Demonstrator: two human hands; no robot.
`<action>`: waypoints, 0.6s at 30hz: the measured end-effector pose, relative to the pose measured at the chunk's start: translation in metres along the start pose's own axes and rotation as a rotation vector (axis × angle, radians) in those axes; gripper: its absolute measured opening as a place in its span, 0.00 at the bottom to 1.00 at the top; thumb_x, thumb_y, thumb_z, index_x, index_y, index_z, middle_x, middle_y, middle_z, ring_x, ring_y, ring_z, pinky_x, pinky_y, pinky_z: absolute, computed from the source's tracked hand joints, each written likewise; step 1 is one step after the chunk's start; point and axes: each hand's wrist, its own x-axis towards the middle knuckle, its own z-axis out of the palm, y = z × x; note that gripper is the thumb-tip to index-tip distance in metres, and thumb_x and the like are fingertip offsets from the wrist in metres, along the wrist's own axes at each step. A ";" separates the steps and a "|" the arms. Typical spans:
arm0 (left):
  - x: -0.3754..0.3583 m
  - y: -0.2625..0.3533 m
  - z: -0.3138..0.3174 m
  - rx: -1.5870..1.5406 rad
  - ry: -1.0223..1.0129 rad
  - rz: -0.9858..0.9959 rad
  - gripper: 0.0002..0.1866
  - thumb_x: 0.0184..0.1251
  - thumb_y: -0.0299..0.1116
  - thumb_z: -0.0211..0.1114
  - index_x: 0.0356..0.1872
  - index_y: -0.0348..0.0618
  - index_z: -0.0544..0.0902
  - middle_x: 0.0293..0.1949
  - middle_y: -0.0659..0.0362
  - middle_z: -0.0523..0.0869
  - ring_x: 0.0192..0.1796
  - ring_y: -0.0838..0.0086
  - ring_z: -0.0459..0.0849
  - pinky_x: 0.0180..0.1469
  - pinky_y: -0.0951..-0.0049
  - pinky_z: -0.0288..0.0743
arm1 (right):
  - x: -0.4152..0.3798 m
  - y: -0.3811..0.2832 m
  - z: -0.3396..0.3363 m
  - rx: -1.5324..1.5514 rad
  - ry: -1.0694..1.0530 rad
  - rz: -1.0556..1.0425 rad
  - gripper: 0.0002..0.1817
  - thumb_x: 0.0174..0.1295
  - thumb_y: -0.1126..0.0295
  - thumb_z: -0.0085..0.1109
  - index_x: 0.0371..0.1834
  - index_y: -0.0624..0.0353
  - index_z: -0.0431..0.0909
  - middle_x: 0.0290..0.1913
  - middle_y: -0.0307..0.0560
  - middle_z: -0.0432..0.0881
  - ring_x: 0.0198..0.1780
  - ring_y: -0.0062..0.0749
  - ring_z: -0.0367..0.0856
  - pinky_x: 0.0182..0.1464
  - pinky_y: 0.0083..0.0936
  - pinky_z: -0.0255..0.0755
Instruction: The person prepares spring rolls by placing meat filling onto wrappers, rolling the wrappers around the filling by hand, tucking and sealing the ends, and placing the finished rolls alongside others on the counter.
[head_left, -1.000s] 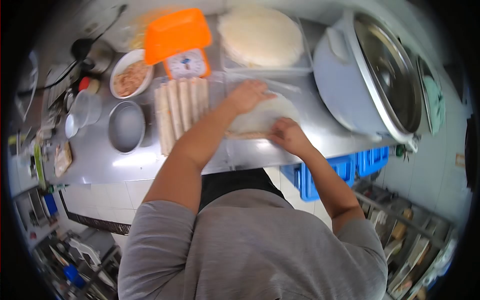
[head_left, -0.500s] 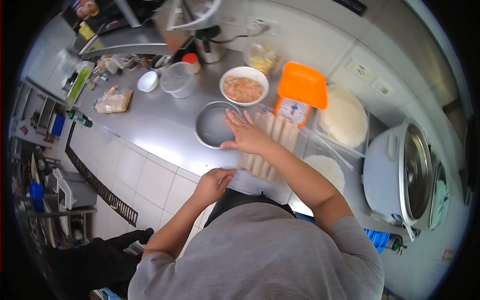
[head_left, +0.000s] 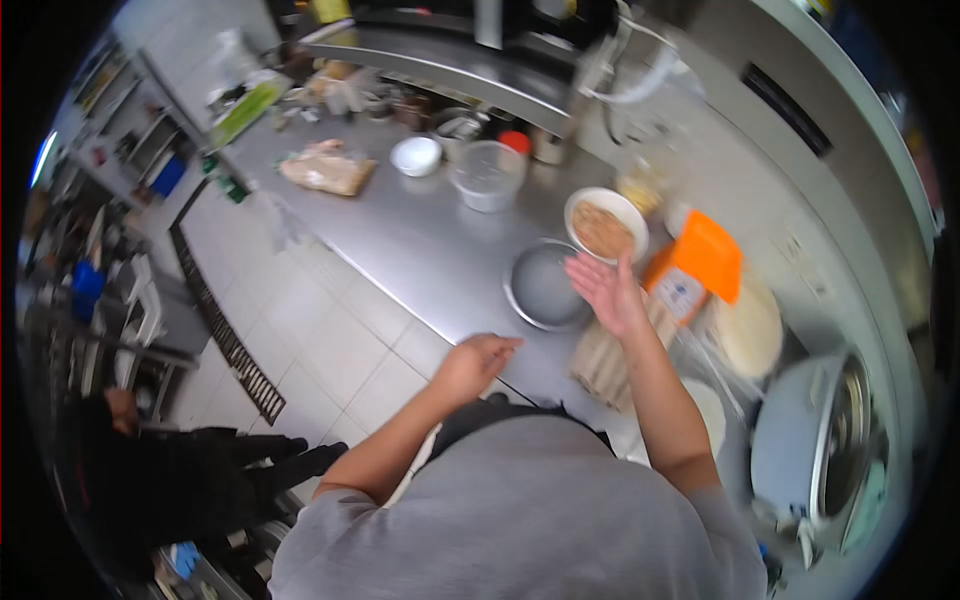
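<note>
My right hand (head_left: 607, 291) is raised, fingers spread, empty, just over the right rim of a round metal pan (head_left: 541, 288) and beside a row of rolled wraps (head_left: 604, 357). My left hand (head_left: 474, 364) hovers at the near edge of the steel counter (head_left: 400, 240), fingers loosely curled, holding nothing. A white bowl of minced filling (head_left: 603, 226) stands behind the pan. An orange kitchen scale (head_left: 696, 267) is to the right of it.
A stack of round wrappers (head_left: 750, 328) and a large rice cooker (head_left: 818, 445) are at the right. A clear plastic tub (head_left: 486, 177), a small white bowl (head_left: 415, 155) and a bagged item (head_left: 326, 170) stand further along the counter. Another person in dark clothes (head_left: 170, 470) crouches at lower left.
The view has swung left. My right hand lifted off the rolled wraps and rose beside the pan. My left hand moved from the wrapper to the counter's near edge.
</note>
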 end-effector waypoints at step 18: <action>0.080 0.076 0.270 0.508 -0.585 0.855 0.15 0.63 0.28 0.58 0.49 0.41 0.85 0.59 0.52 0.80 0.63 0.59 0.75 0.64 0.51 0.63 | -0.288 0.057 -0.204 -1.126 0.784 -0.005 0.44 0.68 0.36 0.44 0.74 0.63 0.58 0.76 0.56 0.58 0.77 0.42 0.56 0.76 0.42 0.47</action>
